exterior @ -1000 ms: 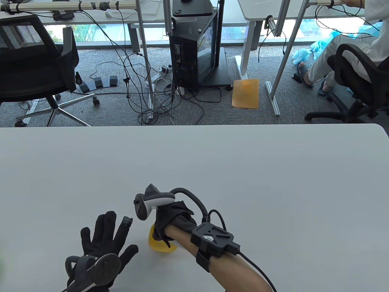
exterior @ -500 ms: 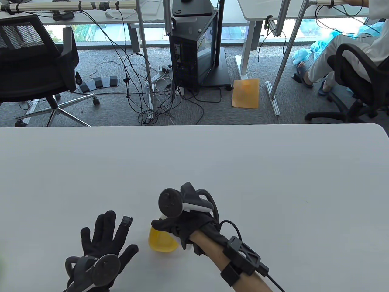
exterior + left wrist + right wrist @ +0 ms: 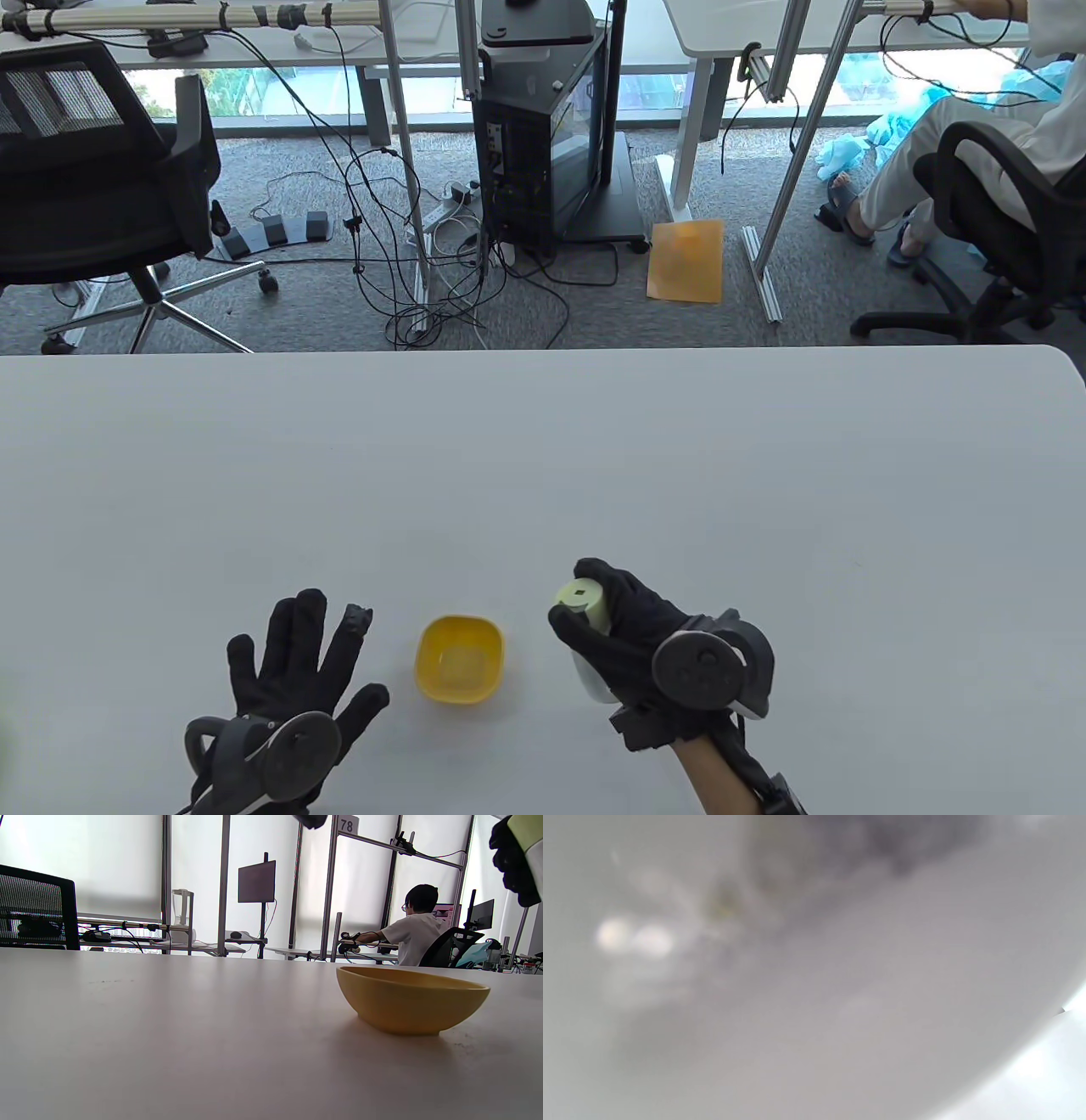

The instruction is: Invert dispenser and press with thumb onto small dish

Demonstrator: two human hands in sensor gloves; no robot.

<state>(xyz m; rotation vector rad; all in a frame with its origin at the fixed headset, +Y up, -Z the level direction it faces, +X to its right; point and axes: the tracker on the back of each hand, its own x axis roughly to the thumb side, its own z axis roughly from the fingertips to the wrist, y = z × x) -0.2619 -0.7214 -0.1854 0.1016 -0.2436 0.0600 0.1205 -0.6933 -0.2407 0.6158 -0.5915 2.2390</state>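
Dispenser (image 3: pixel 585 613), a pale cylinder with a light yellow-green end cap and a small dark square opening in the centre of that cap, sits gripped in the right hand (image 3: pixel 632 645), held above the table (image 3: pixel 594 458) just to the right of the small dish (image 3: pixel 460 660). The capped end faces up and away from the person; the lower white part of the body shows below the fingers (image 3: pixel 607 581) that wrap round it. In the left wrist view only a corner of the cap (image 3: pixel 528 836) and dark glove show at the upper right.

The small dish is yellow, rounded-square from above, with a smooth matte wall (image 3: pixel 407 1005) and a narrow foot; it stands upright on the table with nothing over it. Whether anything lies inside cannot be told.

To the left of the dish, apart from it, the left hand (image 3: pixel 293 671) lies flat on the table in a black fabric glove, fingers spread, holding nothing. A round dark tracker (image 3: pixel 293 751) sits on its back, and a similar disc-faced tracker (image 3: pixel 704 671) on the right hand.

The table is smooth, matte and light grey. Beyond its far edge are a black mesh office chair (image 3: pixel 93 178), tangled cables (image 3: pixel 424 280) on grey carpet, a black computer tower (image 3: pixel 543 136) and an orange sheet (image 3: pixel 685 261). The right wrist view is wholly blurred.
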